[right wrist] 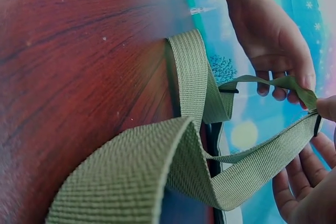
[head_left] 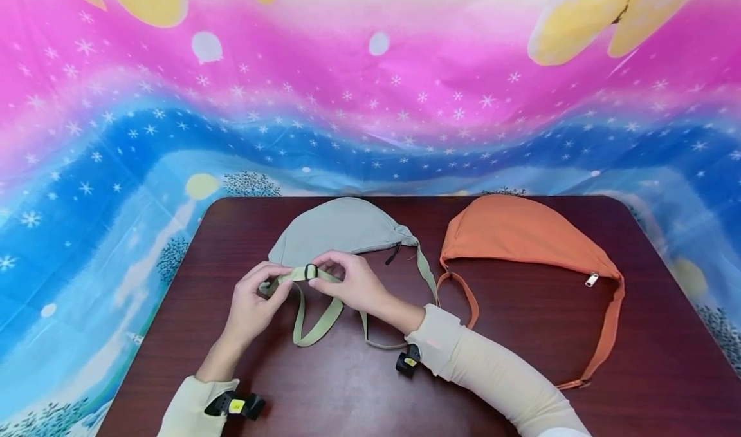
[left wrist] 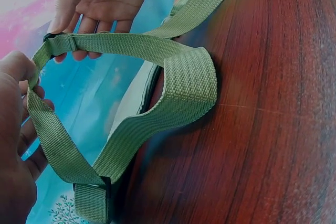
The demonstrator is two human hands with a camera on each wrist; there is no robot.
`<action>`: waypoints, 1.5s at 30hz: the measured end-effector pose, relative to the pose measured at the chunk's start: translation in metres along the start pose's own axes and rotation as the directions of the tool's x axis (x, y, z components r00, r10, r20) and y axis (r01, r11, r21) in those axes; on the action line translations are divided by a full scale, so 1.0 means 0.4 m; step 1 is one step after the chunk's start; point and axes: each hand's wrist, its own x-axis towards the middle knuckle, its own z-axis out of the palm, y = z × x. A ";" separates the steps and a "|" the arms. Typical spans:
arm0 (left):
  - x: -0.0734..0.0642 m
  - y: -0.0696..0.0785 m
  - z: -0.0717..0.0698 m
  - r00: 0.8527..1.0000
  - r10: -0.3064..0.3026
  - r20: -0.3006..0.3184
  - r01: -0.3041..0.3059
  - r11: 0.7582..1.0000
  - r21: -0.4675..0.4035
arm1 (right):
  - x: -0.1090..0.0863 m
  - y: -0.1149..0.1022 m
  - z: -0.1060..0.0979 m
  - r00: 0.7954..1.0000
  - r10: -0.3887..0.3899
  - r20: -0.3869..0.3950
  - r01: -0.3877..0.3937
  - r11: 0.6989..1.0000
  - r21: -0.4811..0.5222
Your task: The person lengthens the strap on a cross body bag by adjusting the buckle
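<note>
A grey-green sling bag lies toward the back of the table, its light green webbing strap looping down in front. My left hand pinches the strap between thumb and fingers. Just to the right, my right hand pinches it beside a black slider buckle. In the left wrist view, the strap forms a wide loop below both hands. The right wrist view has the right fingertips at the dark buckle, the left thumb and fingers close by.
An orange sling bag with a silver zipper pull lies on the right, its strap trailing toward the front. Both bags rest on a dark red-brown wooden table. A printed cloth hangs behind it.
</note>
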 end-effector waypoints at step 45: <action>-0.037 -0.063 0.006 0.998 0.012 0.055 -0.019 0.992 0.124 | 0.016 -0.004 0.044 0.998 -0.040 0.056 0.043 0.998 -0.043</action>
